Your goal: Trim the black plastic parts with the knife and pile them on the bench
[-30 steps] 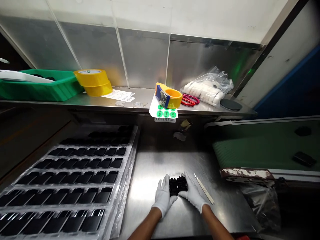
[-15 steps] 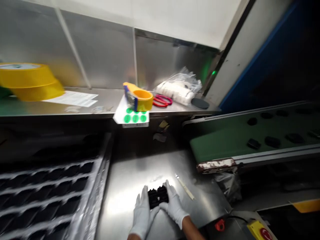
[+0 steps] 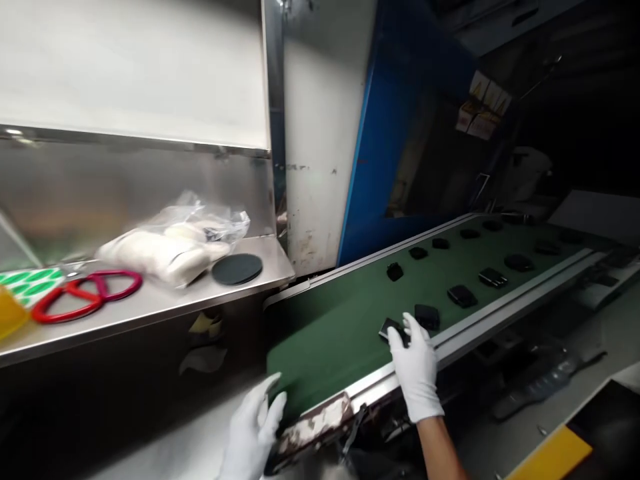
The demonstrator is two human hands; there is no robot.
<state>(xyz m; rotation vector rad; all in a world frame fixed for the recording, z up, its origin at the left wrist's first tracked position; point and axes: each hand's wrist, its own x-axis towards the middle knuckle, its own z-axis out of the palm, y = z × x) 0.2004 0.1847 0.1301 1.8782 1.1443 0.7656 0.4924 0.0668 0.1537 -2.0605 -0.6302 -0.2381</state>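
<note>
- The right hand [image 3: 417, 373], in a white glove, reaches out over the green conveyor belt [image 3: 340, 320]; its fingertips [image 3: 395, 337] rest on a small black part [image 3: 390, 328] lying flat on the belt. The grip is spread over the part, touching it from above, not clenched round it.
- A second black part [image 3: 427, 316] lies just beyond the right hand's fingers, close beside the first.
- More black parts [image 3: 463, 295] sit spaced along the belt, farther out from that hand and up its slope.
- The left hand [image 3: 253, 430], also gloved in white, hangs low near the belt's worn end roller [image 3: 315, 423], just to that hand's right. Its grip is released, fingers spread, holding nothing.
- Up and to the left of the left hand runs a steel shelf [image 3: 165, 307]. On it lie red-handled scissors [image 3: 85, 297], a clear bag of white items [image 3: 170, 243] and a dark round disc [image 3: 237, 269].
- The picture is blurred at its left edge, where green stickers [image 3: 25, 280] show faintly.
</note>
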